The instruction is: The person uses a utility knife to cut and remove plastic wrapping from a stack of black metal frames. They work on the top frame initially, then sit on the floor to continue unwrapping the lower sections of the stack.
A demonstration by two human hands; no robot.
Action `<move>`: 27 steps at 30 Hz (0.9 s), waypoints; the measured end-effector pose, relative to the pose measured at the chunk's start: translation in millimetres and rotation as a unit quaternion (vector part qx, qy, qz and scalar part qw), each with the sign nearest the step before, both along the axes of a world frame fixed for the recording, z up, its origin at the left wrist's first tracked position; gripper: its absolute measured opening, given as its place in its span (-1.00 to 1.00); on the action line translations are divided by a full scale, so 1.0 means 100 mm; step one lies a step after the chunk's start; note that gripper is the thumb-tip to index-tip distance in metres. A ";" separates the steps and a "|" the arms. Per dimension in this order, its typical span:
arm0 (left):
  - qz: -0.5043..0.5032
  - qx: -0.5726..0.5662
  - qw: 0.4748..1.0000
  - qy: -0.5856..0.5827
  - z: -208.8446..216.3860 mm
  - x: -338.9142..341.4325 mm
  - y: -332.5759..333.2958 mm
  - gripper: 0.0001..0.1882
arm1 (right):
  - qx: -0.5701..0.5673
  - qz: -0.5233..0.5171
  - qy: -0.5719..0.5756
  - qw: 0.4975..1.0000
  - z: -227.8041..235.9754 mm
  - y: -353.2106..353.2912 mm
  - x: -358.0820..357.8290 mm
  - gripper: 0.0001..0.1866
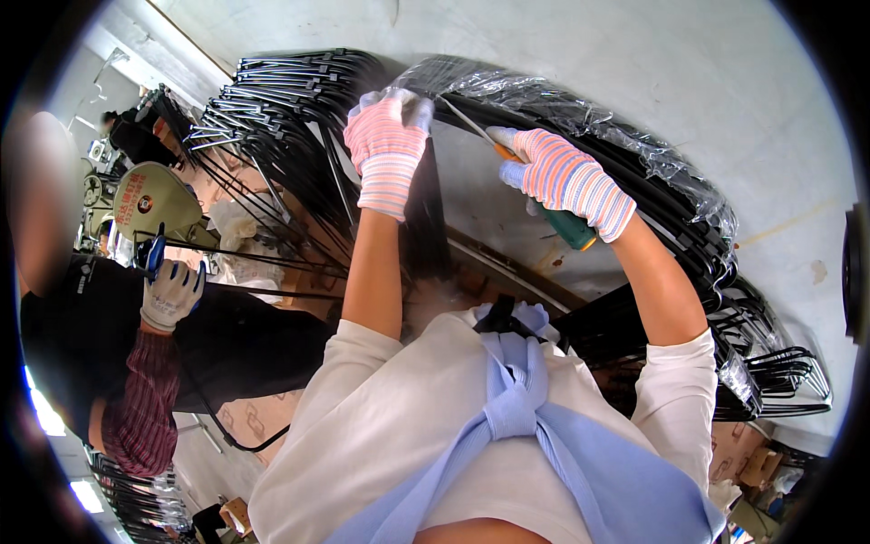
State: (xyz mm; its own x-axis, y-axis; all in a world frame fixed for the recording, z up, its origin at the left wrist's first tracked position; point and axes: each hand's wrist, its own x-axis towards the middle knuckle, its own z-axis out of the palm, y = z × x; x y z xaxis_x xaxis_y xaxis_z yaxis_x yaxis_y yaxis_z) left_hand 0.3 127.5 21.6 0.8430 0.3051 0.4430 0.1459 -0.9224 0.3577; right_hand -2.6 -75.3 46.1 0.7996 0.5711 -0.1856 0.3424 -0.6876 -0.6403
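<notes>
My right hand (pixel 571 179), in a striped knit glove, is closed round a screwdriver (pixel 573 228) with a green and orange handle. Its thin metal shaft slants up and left, the tip close to my left hand. My left hand (pixel 388 140), gloved alike, has its fingers curled at the edge of the stacked black metal tube frames (pixel 304 86); what they grip is hidden behind the glove. Clear plastic wrap (pixel 517 86) starts beside my left hand and runs along a long bundle of black tubes (pixel 648 195) to the right.
At left a co-worker's gloved hand (pixel 172 286) holds a black tube, with a dark red sleeve (pixel 143 399) below. Behind stands a green machine (pixel 159 201). More bent black frames (pixel 779 372) lie at far right, beside a pale wall (pixel 725 82).
</notes>
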 end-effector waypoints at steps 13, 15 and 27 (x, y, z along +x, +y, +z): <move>0.038 -0.039 0.991 -0.123 -0.31 0.12 -0.11 -0.67 | 0.067 0.008 -0.083 0.994 -0.25 0.06 0.09 -0.51; 0.033 -0.034 0.992 -0.118 -0.29 0.12 -0.10 -0.69 | 0.057 0.006 -0.093 0.994 -0.28 0.08 0.06 -0.48; -0.003 -0.026 0.990 -0.137 -0.31 0.27 -0.02 -0.80 | -0.029 -0.012 -0.280 0.959 -0.55 0.28 -0.05 -0.37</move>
State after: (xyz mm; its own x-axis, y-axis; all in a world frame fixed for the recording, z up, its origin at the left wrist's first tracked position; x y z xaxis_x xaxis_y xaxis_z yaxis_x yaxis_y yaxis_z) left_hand 27.5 125.4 -9.0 0.6955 0.3293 0.6386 0.0323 -0.9022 0.4300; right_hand -8.1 -47.5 -8.8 0.7966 0.5522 0.2459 0.6045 -0.7292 -0.3206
